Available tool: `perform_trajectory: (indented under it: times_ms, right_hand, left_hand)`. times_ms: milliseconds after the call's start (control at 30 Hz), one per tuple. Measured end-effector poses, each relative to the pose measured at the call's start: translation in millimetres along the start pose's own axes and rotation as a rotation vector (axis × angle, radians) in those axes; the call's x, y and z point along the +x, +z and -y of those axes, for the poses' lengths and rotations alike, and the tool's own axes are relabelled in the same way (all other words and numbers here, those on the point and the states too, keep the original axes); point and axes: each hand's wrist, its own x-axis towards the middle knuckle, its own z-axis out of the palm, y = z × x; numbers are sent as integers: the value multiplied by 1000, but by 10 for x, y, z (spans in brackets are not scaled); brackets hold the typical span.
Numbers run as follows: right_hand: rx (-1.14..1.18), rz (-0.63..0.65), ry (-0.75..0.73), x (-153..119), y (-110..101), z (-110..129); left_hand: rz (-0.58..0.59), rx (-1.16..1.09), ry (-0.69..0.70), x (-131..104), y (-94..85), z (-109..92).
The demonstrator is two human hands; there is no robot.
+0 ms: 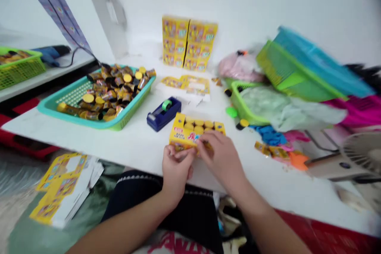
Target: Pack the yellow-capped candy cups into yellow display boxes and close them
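Pink-lettered shirt (178, 247), yellow Chinese-lettered box (182, 136)

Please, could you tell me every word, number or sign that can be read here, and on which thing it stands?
No text can be read with certainty.
Yellow box at the hands: large coloured characters, too blurred.
Stacked boxes: print too small and blurred.
Flat cartons, lower left: print too blurred.
Shirt: pink letters, blurred and cut off.
Purple sheet: too blurred.
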Motion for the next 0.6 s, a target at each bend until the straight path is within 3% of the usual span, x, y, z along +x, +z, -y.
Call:
perform_trajectory:
  times_ms: [167, 267, 467, 600]
  right_hand:
    - [-112, -196, -232, -3, 6, -34]
    - [-133, -247, -272, -9, 75, -96]
    - [-12, -61, -235, 11, 24, -150]
    - [108, 62, -103, -25, -16, -431]
  left_hand:
    - [-82, -26, 21, 74, 60, 104]
    - [-107, -45, 76, 201, 105, 219]
    - [-126, -52, 99, 360, 92, 387]
    - [-99, -44, 84, 387, 26, 315]
